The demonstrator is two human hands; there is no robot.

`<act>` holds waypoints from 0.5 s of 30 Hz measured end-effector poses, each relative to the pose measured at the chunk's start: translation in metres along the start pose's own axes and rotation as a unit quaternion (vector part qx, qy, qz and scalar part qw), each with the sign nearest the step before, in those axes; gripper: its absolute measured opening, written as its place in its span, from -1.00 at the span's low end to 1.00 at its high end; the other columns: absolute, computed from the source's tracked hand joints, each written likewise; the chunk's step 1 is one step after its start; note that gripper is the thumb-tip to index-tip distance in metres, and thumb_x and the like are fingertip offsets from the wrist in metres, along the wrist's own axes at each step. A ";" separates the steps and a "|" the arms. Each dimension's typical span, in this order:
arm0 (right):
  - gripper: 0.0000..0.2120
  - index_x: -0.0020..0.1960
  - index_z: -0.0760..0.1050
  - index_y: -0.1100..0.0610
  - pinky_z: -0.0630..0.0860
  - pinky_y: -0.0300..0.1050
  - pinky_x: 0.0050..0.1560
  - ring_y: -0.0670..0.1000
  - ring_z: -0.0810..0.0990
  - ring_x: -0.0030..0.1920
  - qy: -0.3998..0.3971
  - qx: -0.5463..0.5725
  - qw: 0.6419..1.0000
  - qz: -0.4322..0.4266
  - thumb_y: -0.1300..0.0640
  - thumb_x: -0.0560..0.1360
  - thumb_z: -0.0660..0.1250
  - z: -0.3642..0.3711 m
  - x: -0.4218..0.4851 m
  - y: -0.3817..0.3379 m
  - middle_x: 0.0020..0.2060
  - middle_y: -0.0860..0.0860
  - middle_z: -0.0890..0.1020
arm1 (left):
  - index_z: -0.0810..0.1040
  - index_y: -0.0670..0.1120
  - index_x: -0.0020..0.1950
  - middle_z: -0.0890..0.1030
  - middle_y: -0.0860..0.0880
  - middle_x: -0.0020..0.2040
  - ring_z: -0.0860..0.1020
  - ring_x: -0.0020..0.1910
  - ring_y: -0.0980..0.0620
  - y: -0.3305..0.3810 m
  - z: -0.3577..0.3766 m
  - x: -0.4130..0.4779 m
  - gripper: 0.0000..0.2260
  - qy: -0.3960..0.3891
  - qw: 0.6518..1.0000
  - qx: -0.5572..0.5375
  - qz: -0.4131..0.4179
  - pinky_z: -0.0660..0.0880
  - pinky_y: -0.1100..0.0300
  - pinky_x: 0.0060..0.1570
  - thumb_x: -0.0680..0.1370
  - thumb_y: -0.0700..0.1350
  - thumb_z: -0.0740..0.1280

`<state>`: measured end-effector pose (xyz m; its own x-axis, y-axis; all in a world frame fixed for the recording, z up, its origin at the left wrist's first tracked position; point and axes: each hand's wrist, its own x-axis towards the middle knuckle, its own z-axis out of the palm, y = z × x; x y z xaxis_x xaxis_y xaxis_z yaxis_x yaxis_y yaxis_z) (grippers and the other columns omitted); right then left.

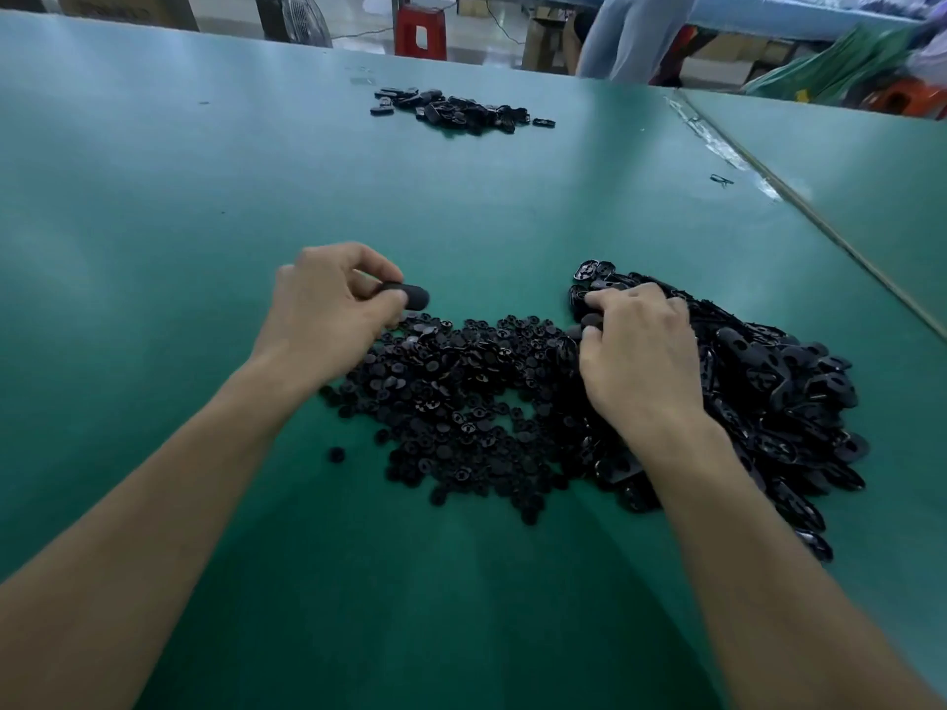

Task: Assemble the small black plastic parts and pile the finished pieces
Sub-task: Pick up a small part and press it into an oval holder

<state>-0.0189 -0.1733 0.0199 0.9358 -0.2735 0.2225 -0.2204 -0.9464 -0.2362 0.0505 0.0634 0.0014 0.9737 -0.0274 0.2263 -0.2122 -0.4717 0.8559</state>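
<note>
Though amid parts (461, 412), right hand (640, 351) mid-table (153, 197).

A factory assembly workshop: a wide green-topped table (153, 197) bears bulk heaps of identical black plastic pieces, with round parts (451, 402) in the near middle, oval parts (784, 402) to the right and a smaller pile (456, 110) far off. A second table (845, 161) adjoins it on the right. Beyond the far edge are a red stool (420, 30), cardboard boxes (548, 43), a fan (302, 17), green bags (840, 64) and a standing person (630, 38)
</note>
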 end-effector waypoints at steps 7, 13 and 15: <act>-0.72 0.26 0.55 0.14 0.37 0.11 0.24 0.26 0.37 0.30 -0.060 -0.106 0.992 0.028 0.05 0.61 0.27 0.001 0.018 0.005 0.25 0.20 0.47 | 0.57 0.08 -0.09 0.59 0.18 -0.27 0.59 -0.18 0.04 -0.032 -0.015 0.014 -0.88 0.102 0.991 0.078 -0.049 0.48 0.17 -0.07 0.48 -0.10 0.47; -0.79 0.18 0.58 0.13 0.40 0.08 0.17 0.25 0.43 0.23 -0.031 -0.122 0.992 0.012 0.11 0.62 0.26 0.006 0.019 0.007 0.17 0.19 0.52 | 0.61 0.07 -0.07 0.58 0.18 -0.26 0.52 -0.27 0.31 -0.035 -0.017 0.011 -0.89 0.107 0.987 0.116 -0.041 0.45 0.36 -0.12 0.48 -0.11 0.48; -0.82 0.13 0.59 0.15 0.41 0.06 0.12 0.24 0.45 0.18 -0.013 -0.136 0.991 0.002 0.15 0.62 0.25 0.008 0.020 0.009 0.11 0.18 0.53 | 0.63 0.08 -0.02 0.63 0.10 -0.16 0.55 -0.23 0.21 -0.037 -0.018 0.009 -0.89 0.114 0.983 0.142 -0.029 0.44 0.31 -0.11 0.49 -0.09 0.47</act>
<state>0.0004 -0.1862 0.0149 0.9408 -0.2753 0.1978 -0.2860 -0.9578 0.0269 0.0657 0.0959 -0.0198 0.9326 0.1897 0.3070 -0.0934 -0.6949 0.7131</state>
